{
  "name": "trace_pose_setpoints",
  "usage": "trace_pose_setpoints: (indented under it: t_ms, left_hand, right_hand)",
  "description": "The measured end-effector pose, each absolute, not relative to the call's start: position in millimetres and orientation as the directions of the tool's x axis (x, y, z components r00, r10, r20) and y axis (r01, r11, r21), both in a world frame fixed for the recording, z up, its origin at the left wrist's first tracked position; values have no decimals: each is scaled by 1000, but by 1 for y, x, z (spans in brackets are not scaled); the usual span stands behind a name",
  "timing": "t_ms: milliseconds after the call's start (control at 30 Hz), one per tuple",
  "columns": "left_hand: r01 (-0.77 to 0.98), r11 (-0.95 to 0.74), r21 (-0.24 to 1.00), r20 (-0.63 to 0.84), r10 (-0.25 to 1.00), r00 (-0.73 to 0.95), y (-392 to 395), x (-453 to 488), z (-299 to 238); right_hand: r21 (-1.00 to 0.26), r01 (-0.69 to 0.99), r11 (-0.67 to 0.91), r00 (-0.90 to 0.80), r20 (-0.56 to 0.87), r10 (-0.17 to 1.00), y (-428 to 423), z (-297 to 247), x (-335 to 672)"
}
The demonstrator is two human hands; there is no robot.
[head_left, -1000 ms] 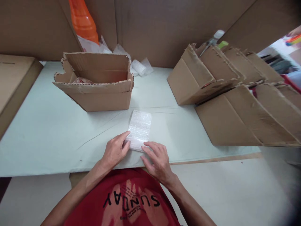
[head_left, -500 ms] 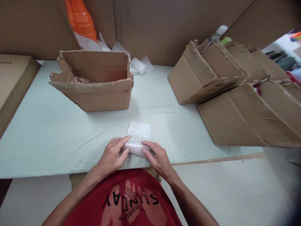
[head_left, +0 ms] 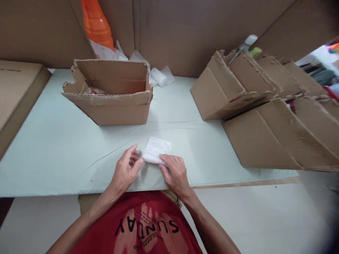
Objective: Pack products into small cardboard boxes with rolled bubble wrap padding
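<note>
A small piece of white bubble wrap [head_left: 157,149] lies rolled up on the pale green table sheet [head_left: 53,148] in front of me. My left hand [head_left: 126,170] sits at its left end, fingers curled, thumb and fingertips touching the roll. My right hand [head_left: 174,172] presses on the near right edge of the roll with its fingers bent over it. Whether anything is inside the wrap is hidden.
An open cardboard box [head_left: 109,91] stands behind the wrap to the left. Stacked, tilted cardboard boxes [head_left: 265,106] fill the right side. An orange bottle [head_left: 96,23] and loose plastic wrap [head_left: 160,76] sit at the back wall. Another carton [head_left: 16,88] is at far left.
The flat bubble wrap sheet has been rolled away from me into a shorter bundle. Both hands moved forward with it, still on its near end.
</note>
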State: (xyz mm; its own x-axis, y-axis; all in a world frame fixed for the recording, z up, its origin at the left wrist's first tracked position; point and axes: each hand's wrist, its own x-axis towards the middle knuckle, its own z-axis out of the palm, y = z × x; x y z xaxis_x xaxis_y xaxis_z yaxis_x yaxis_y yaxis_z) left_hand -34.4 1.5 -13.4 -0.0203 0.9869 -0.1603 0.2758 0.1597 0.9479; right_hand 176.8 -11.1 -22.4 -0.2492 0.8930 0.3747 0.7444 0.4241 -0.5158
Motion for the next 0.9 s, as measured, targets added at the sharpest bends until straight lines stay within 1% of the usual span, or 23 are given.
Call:
trace_pose_setpoints:
  t_ms: [33, 67, 133, 200, 267, 333, 400, 500, 600, 667, 800, 867, 900]
  left_hand:
    - [126, 254, 959, -251, 967, -39, -2, -34, -12]
    - [-19, 336, 942, -336, 941, -33, -4, -33, -10]
    - [-248, 450, 858, -452, 890, 53, -8, -29, -6]
    - [-374, 492, 786, -469, 869, 157, -9, -23, -3]
    - [-421, 477, 772, -435, 879, 198, -9, -17, -3]
    - [-406, 446, 798, -410, 895, 177, -8, -14, -3]
    - [-340, 407, 848, -385, 913, 133, -7, -14, -3]
    - [-180, 338, 924, -322, 940, 112, -7, -17, 1]
    - [-46, 288, 957, -278, 948, 156, -8, -19, 7]
    - [-3, 251, 968, -247, 955, 166, -8, -18, 6]
    - [80, 172, 982, -183, 968, 173, -6, -23, -1]
    - [167, 70, 984, -100, 978, 181, -3, -34, 1]
    - [226, -16, 974, -24, 985, 171, 1, -42, 5]
  right_hand:
    - [-582, 718, 382, -188, 367, 911, -9, -22, 176]
    - [-652, 683, 329, -124, 341, 932, -9, -22, 176]
    - [-783, 586, 208, -31, 234, 972, -10, -19, 173]
    - [-877, 469, 102, -14, 108, 994, -13, -16, 170]
    - [-924, 381, 37, -56, 17, 998, -18, -14, 166]
    - [-929, 368, 47, -95, 13, 995, -21, -13, 166]
    - [-900, 420, 120, -97, 87, 991, -21, -11, 169]
    - [-834, 505, 223, -99, 200, 975, -17, -8, 179]
    - [-818, 507, 273, -209, 191, 959, -8, -3, 185]
    - [-810, 498, 311, -292, 181, 939, -3, -1, 184]
    - [-757, 522, 393, -368, 215, 905, 9, 0, 175]
    - [-722, 530, 445, -423, 229, 877, 17, 5, 174]
    - [-703, 531, 473, -454, 235, 860, 23, 10, 176]
